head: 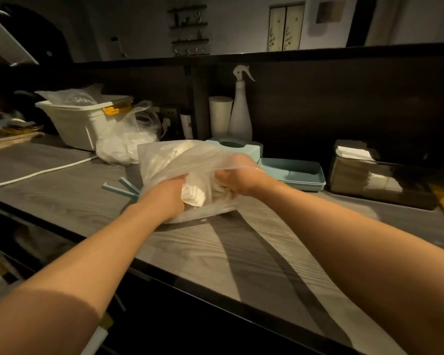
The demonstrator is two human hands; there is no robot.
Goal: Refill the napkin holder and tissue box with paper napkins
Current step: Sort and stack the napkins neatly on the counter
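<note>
A clear plastic bag [164,160] full of white paper napkins lies on the grey counter [241,252] in the middle. My left hand [171,193] reaches into the bag's mouth and grips a folded wad of napkins [194,193]. My right hand [237,178] grips the bag's plastic at its right side, partly under the film. Behind the bag stands a light blue tissue box [251,147] with an oval top opening. Its blue tray-like lid or base [295,172] lies to the right. A dark napkin holder [379,183] with white napkins sits at the far right.
A white bin [80,121] with a yellow latch and a second bag of napkins [123,142] stand at the back left. A white spray bottle [240,111] and a paper roll [220,115] stand against the dark back wall. A white cable [41,171] crosses the counter's left side.
</note>
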